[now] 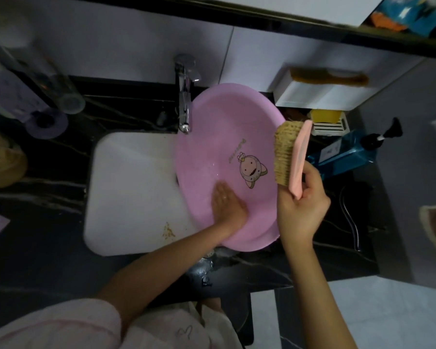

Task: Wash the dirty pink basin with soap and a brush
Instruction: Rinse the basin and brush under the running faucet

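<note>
Basin position: The pink basin [224,137] stands tilted over the right side of the white sink [131,192], with its inside facing up and toward the person. Its upper left rim lies just beside the tap [185,102]. The lower rim appears to rest on the black table [48,248], but the forearm hides the contact.

Risk, slipping: Only a flat palm steadies the basin. The plastic looks wet, so a hard stroke on the right side could make it pivot or slide down into the sink.

Risk, tap strike: The rim is close to the tap, and a push up and to the left would probably knock the two together.

Risk, no soap: No foam shows on the bristles or in the basin. The blue soap bottle [347,154] stands behind the brush. Scrubbing without soap would likely only smear the dirt.

Risk, splashing: Drops already lie on the table's front edge. With the basin this steep, fast strokes could throw more water toward the person.

Left grip: The left grip [228,205] is spread flat, fingers straight and together. It presses on the basin's inner floor, below and left of the cartoon print, and holds nothing.

Right grip: The right grip [302,207] is clamped on the lower end of the brush [291,157], fingers curled round its pink back. The brush stands upright with its bristles facing the basin, just beside the right rim. Contact cannot be confirmed.
</note>
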Motion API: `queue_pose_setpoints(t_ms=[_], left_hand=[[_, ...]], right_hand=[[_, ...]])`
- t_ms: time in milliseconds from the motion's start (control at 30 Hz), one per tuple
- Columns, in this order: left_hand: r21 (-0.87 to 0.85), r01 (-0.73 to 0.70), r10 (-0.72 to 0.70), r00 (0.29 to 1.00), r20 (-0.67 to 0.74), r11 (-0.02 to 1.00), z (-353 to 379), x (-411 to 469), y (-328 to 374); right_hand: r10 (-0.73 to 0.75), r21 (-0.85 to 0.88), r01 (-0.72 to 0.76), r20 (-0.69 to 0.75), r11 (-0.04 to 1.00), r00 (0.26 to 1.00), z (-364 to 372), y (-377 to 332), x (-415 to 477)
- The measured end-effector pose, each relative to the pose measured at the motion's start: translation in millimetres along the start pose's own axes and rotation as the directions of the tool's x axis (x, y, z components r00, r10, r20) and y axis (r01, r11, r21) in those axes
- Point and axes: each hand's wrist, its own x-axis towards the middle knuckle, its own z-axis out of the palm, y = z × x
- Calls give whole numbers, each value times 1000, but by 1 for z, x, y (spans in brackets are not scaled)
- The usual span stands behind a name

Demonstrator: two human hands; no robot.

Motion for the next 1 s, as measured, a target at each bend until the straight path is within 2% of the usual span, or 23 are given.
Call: queue_pose_setpoints(t_ms=[33, 100, 133, 200, 233, 300, 333, 400, 433, 467, 500, 533, 567, 633, 667, 833, 900, 1000], left_hand=[[43, -21, 18, 997, 80, 999, -1, -6, 0], [158, -181, 137, 956, 258, 971, -11, -18, -14], [180, -291, 216, 913, 347, 940, -18, -24, -23], [252, -524, 396, 817, 419, 814, -34, -25, -58], [305, -616, 504, 779, 372, 726, -43, -19, -78], [465, -662, 666, 722, 186, 588, -64, 3, -114], [535, -613, 666, 736, 119, 582, -76, 16, -128], [542, -440, 566, 820, -84, 716, -96, 31, -138], [435, -352, 471, 858, -203, 829, -103, 32, -134], [250, -261, 332, 893, -305, 932, -107, 33, -126], [34, -165, 166, 923, -347, 986, -109, 33, -118], [-159, -94, 42, 951, -307, 983, -109, 36, -113], [-274, -52, -10, 975, -222, 960, -111, 38, -109], [-303, -34, 15, 998, -66, 952, -114, 43, -107], [-279, -31, 17, 998, -54, 960, -116, 42, -107], [-255, -134, 96, 983, -156, 958, -126, 46, -104], [-226, -172, 119, 965, -233, 959, -135, 52, -103], [-192, -241, 174, 934, -313, 951, -145, 57, -97]], right_hand=[[0, -11, 0, 1, 1000, 1000, -1, 1, 0], [5, -27, -4, 9, 1000, 1000, -2, 1, 0], [6, -37, -5, 16, 999, 1000, -3, 2, 1], [9, -43, -7, 33, 999, 999, -4, 2, 1], [12, -45, -10, 40, 999, 999, -5, 3, 1], [11, -51, -8, 54, 999, 998, -5, 3, 1], [3, -53, 0, 64, 999, 998, -6, 2, 1], [-28, -68, 35, 105, 997, 994, -9, 2, 2], [-44, -87, 57, 143, 995, 989, -12, 4, 3], [-64, -121, 88, 190, 989, 980, -16, 5, 6], [-86, -166, 130, 248, 978, 965, -22, 6, 11], [-114, -210, 182, 300, 961, 947, -28, 7, 18], [-142, -239, 231, 338, 943, 930, -34, 5, 28], [-177, -230, 280, 385, 932, 906, -41, -5, 51], [-193, -221, 298, 400, 929, 896, -40, -11, 64], [-192, -329, 406, 525, 853, 829, 4, -31, 126], [-100, -320, 329, 564, 889, 820, 14, -29, 139], [-21, -185, 155, 572, 970, 820, 4, -22, 138]])
